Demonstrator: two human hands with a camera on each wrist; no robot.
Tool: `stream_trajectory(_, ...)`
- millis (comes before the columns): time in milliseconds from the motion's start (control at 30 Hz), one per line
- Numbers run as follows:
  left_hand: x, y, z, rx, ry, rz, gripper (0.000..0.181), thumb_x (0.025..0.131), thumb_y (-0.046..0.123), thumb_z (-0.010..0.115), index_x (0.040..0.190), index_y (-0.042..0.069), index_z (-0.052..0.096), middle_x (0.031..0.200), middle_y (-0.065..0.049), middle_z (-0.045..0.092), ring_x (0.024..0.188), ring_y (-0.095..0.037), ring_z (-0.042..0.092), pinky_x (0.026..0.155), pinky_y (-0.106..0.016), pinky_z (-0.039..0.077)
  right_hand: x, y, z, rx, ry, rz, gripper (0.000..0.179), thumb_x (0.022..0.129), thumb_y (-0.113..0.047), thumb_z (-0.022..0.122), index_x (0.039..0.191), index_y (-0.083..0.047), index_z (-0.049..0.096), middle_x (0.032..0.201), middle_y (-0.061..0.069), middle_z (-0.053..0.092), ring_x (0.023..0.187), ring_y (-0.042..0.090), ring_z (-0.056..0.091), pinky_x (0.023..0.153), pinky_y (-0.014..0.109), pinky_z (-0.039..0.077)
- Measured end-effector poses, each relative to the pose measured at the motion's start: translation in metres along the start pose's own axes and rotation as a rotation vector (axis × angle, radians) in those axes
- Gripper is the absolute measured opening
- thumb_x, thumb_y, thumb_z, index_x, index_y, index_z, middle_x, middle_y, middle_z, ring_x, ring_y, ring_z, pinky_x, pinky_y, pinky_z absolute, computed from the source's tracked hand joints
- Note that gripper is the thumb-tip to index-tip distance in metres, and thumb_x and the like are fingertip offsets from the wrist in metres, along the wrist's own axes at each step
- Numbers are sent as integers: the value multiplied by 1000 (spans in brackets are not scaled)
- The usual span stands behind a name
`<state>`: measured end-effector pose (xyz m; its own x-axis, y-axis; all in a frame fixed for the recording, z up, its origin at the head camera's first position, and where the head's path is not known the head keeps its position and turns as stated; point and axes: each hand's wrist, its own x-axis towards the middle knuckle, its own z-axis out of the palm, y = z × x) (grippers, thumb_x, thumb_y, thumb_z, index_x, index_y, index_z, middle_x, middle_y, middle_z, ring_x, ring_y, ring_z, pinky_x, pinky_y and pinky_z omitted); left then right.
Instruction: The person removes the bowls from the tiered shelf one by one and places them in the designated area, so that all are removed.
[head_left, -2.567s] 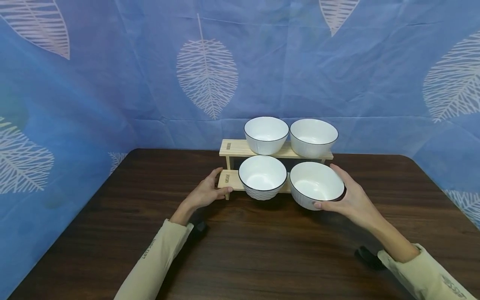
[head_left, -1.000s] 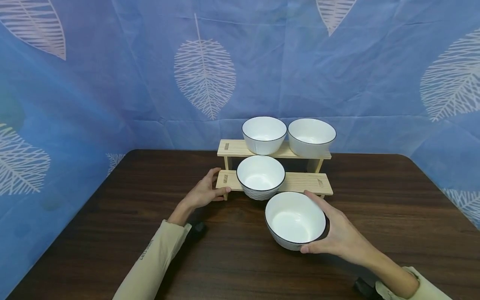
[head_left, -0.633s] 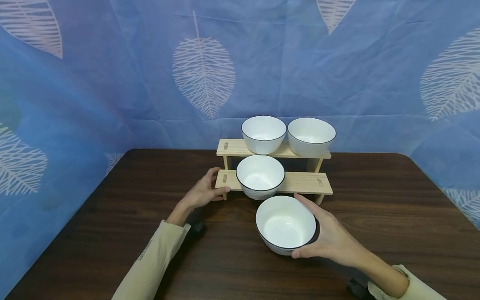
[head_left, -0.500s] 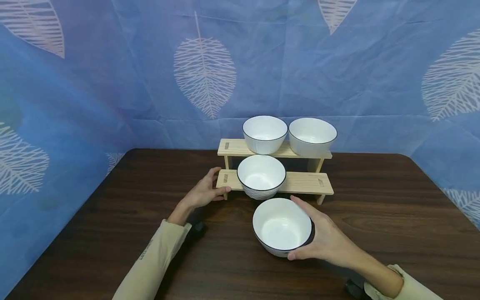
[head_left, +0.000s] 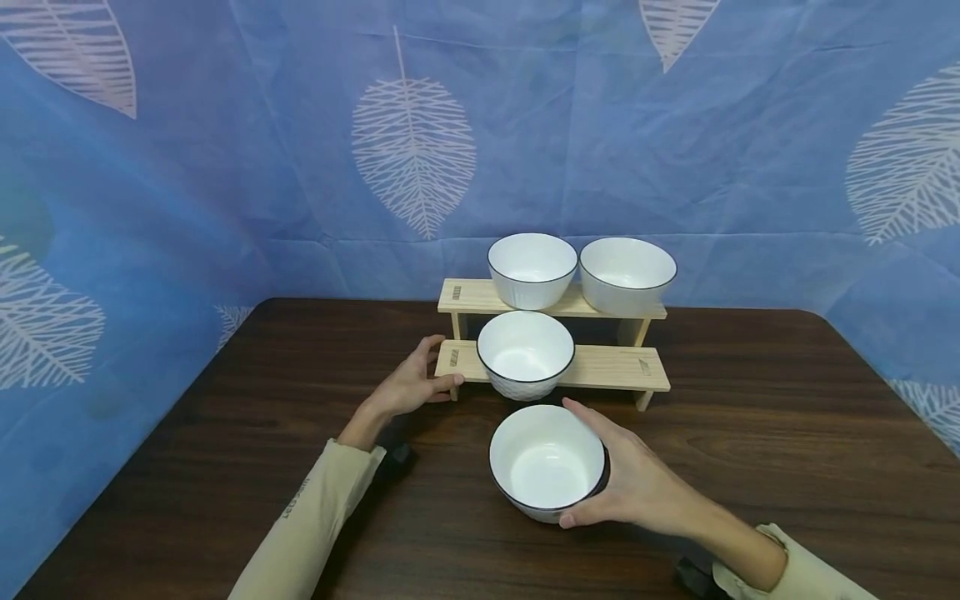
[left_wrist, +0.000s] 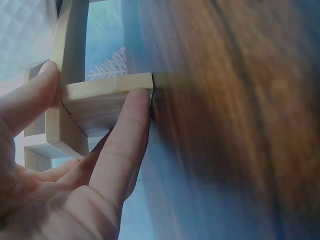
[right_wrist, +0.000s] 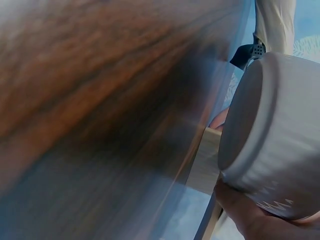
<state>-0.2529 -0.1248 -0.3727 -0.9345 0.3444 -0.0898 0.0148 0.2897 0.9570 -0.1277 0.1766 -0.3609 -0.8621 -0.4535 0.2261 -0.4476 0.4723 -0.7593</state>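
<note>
A white bowl (head_left: 546, 467) with a dark rim is gripped at its right side by my right hand (head_left: 637, 483), thumb at the front and fingers behind. In the right wrist view the bowl's underside (right_wrist: 242, 120) shows, held off the table. My left hand (head_left: 405, 385) holds the left end of a two-step wooden rack (head_left: 611, 367). In the left wrist view its thumb presses the board's edge and a finger lies along the rack's leg (left_wrist: 107, 102). A second bowl (head_left: 525, 358), with a textured outside, sits on the lower step, left of the middle.
Two more white bowls, the left one (head_left: 532, 271) and the right one (head_left: 628, 275), stand side by side on the upper step. Under everything lies a dark wooden table (head_left: 750, 400). A blue cloth (head_left: 300, 167) with leaf prints hangs behind it.
My right hand has taken the bowl off the lower step's right side and brought it forward and left, in front of the rack. The left hand keeps its place on the rack.
</note>
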Motion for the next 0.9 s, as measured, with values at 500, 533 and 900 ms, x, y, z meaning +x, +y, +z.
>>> stream_trajectory(500, 0, 0, 1, 0, 6, -5, 80, 99, -1, 64, 158, -3, 10, 151, -34, 30, 115, -43, 62, 92, -48, 53, 13, -2, 14, 21, -67, -30, 117, 62, -31, 99, 150, 11, 34, 142, 24, 52, 119, 35, 57, 95, 45, 49)
stream_trajectory(533, 0, 1, 1, 0, 7, -5, 80, 99, -1, 64, 158, -3, 10, 151, -34, 30, 115, -43, 62, 92, -48, 53, 15, -2, 15, 22, -71, -30, 117, 62, -31, 99, 150, 11, 34, 142, 24, 51, 119, 36, 56, 95, 47, 48)
stream_trajectory(900, 0, 0, 0, 5, 4, -2, 80, 99, -1, 64, 158, -4, 10, 150, -34, 31, 114, -43, 62, 91, -48, 54, 29, -4, 29, 46, -142, -21, 116, 67, -33, 97, 151, 13, 30, 145, 26, 46, 124, 38, 52, 100, 58, 43)
